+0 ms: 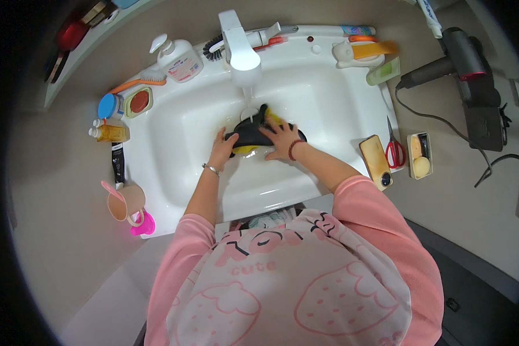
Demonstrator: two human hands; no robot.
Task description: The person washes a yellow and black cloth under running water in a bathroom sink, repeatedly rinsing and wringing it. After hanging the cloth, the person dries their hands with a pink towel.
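A wet black-and-yellow item (pixel 253 132), seemingly of soft material, lies in the white sink basin (pixel 173 142) below the faucet (pixel 245 65). A thin stream of water falls from the spout towards its far edge. My left hand (pixel 222 149), with a silver bracelet on the wrist, has the item's left end between thumb and fingers. Spread over the right part, my right hand (pixel 284 139) rests palm down on the item, its fingertips by a yellow patch. A dark red beaded bracelet circles that wrist. Part of the item is hidden under the right hand.
Along the rim stand a pump bottle (pixel 181 60), an orange-handled brush (pixel 142 82), a soap dish (pixel 138 102) and a beige cup (pixel 127 202). At right lie a phone (pixel 375 160), red-handled scissors (pixel 395 151) and a small box (pixel 420 155). A hair dryer (pixel 462 65) hangs by the wall, its cord trailing.
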